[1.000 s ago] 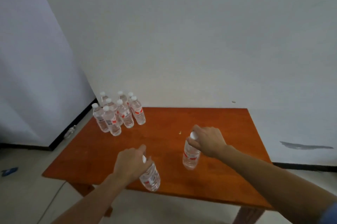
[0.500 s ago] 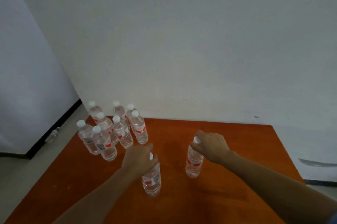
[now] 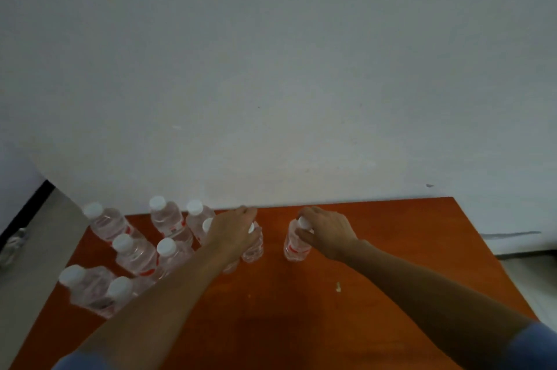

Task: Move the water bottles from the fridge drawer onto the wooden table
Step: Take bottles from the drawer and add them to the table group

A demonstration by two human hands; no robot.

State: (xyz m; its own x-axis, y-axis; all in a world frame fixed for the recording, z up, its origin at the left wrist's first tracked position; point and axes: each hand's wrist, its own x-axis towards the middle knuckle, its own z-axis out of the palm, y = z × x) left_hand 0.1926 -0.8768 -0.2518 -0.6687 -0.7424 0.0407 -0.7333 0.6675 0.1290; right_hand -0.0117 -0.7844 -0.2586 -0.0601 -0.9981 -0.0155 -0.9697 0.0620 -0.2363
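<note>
Two clear water bottles with white caps and red labels stand near the back of the wooden table (image 3: 376, 294). My left hand (image 3: 233, 234) grips the top of the left bottle (image 3: 253, 249), covering most of its cap. My right hand (image 3: 327, 232) grips the neck of the right bottle (image 3: 294, 244), whose cap shows between my fingers. Several more bottles (image 3: 135, 252) of the same kind stand in a cluster at the table's back left corner, just left of my left hand.
A pale wall (image 3: 271, 68) rises right behind the table's back edge. A small light crumb (image 3: 338, 286) lies on the tabletop between my forearms. Grey floor (image 3: 36, 249) and a dark baseboard show past the left edge.
Both hands have carried their bottles farther back on the table, toward the wall and beside the cluster. The camera has come closer over the table.
</note>
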